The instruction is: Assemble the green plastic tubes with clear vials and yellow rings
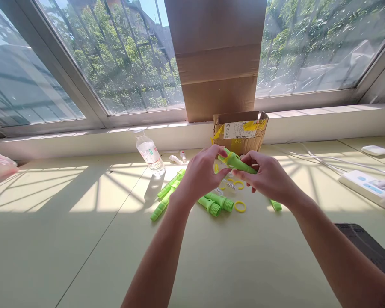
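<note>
Both hands hold one green threaded tube (240, 163) above the table. My left hand (203, 171) pinches its ribbed end, where a yellow ring shows. My right hand (268, 174) is closed around its smooth lower part. Below my left hand, green tubes with threaded ends (213, 207) lie on the table, partly hidden by the arm. More ribbed green pieces (163, 203) lie left of my left wrist. A yellow ring (240, 207) rests beside the threaded ends. Other yellow rings and clear pieces lie beneath my hands. One green piece (276, 205) sticks out below my right wrist.
Behind my hands an open cardboard box (239, 139) stands against the sill. A water bottle (150, 155) is at the left. A white power strip (365, 184) with cables and a dark flat item (367, 248) are at the right. A pink plastic bag (0, 167) lies far left.
</note>
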`<state>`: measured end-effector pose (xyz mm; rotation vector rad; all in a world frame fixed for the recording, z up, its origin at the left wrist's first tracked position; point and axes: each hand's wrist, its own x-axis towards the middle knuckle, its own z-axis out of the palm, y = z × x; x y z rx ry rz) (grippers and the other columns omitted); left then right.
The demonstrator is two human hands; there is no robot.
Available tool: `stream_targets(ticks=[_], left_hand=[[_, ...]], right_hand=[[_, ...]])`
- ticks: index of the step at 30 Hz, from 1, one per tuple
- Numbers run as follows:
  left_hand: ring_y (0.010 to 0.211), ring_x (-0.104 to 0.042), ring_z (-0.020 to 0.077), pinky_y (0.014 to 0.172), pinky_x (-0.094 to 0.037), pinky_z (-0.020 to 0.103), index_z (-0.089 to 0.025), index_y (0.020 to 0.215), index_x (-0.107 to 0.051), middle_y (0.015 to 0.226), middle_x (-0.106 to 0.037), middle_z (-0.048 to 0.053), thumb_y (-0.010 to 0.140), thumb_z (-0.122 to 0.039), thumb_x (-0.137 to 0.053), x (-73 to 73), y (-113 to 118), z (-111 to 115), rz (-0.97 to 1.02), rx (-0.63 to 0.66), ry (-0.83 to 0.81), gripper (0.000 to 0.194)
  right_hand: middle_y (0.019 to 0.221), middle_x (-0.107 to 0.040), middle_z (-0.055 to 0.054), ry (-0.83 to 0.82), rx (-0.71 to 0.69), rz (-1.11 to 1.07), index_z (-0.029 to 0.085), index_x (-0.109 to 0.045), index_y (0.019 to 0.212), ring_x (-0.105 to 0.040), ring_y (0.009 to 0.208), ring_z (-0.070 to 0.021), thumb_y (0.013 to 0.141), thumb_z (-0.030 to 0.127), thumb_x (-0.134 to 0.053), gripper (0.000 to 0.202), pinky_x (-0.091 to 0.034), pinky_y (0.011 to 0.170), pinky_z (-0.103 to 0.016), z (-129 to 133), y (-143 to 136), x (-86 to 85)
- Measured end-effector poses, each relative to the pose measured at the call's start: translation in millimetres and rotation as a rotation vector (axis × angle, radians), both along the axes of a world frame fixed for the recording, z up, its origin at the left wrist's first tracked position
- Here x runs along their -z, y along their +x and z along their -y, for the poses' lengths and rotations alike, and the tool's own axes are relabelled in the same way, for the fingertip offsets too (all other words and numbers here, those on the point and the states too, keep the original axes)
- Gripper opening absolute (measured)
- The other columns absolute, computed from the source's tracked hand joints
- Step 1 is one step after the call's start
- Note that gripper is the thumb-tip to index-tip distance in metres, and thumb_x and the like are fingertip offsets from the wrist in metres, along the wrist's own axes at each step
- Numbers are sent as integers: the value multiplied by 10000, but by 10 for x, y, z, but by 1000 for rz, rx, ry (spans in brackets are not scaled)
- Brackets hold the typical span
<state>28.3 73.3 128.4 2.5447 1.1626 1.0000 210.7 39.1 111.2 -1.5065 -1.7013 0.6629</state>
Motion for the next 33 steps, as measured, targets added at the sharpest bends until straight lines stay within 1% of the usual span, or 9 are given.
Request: stream_targets(ticks=[3,7,10,14,17,21,25,29,33], left_hand=[[862,-633,183,783,-491,350,-250,1002,-497,1070,-643,-10,748,-270,-673,0,-3,-1,-26,2,11,310],[951,-619,176,832,-490,340,-238,963,-505,1146,-624,-1,790,-190,-614,16,6,-20,8,0,52,210],[975,-613,178,839,-496,342,-232,944,-514,1162,-622,8,810,-183,-583,28,10,-34,17,1,65,159],[1015,-601,185,833,-503,338,-228,949,-526,1165,-622,19,816,-184,-576,45,16,-46,30,7,62,149],[1016,-601,177,824,-506,325,-231,965,-529,1111,-641,12,822,-184,-570,55,24,-49,57,13,61,156],[980,-617,175,821,-506,324,-229,953,-528,1093,-646,9,805,-190,-599,55,27,-45,69,1,69,168],[972,-617,176,812,-508,322,-227,937,-526,1124,-640,8,802,-210,-609,45,29,-39,53,-3,69,159],[958,-617,173,798,-508,319,-223,919,-523,1127,-641,8,828,-242,-579,38,31,-38,45,-9,74,108],[948,-621,170,792,-509,316,-228,936,-525,1113,-643,5,795,-228,-617,40,19,-52,37,-17,74,168]], right_hand=[[701,-614,-11,68,29,64,201,-583,804,-498,536,-119,776,440,-573,241,-358,484,-252,6,-5,-27],[664,-573,-3,113,18,139,192,-592,753,-464,561,-116,822,446,-510,276,-333,501,-249,6,-24,-32],[638,-532,2,103,0,134,193,-570,714,-446,559,-114,842,469,-474,319,-330,496,-246,4,-35,-16],[735,-592,2,80,-23,46,212,-567,845,-491,573,-117,780,442,-578,239,-354,492,-243,-6,-15,13],[791,-618,0,72,-20,4,225,-545,890,-524,589,-124,737,402,-632,249,-367,485,-241,-14,5,29],[768,-621,-6,29,-30,-14,220,-558,864,-510,558,-121,790,418,-565,212,-352,466,-244,-13,-2,18],[750,-623,-7,106,1,70,211,-598,812,-502,620,-131,801,396,-556,190,-360,530,-254,-12,-16,-16],[698,-600,-5,113,5,108,209,-595,778,-475,595,-127,841,431,-488,254,-337,518,-255,-15,-24,-26],[676,-587,-6,50,-41,51,206,-555,733,-487,568,-117,876,463,-413,327,-350,514,-250,-9,-38,-12]])
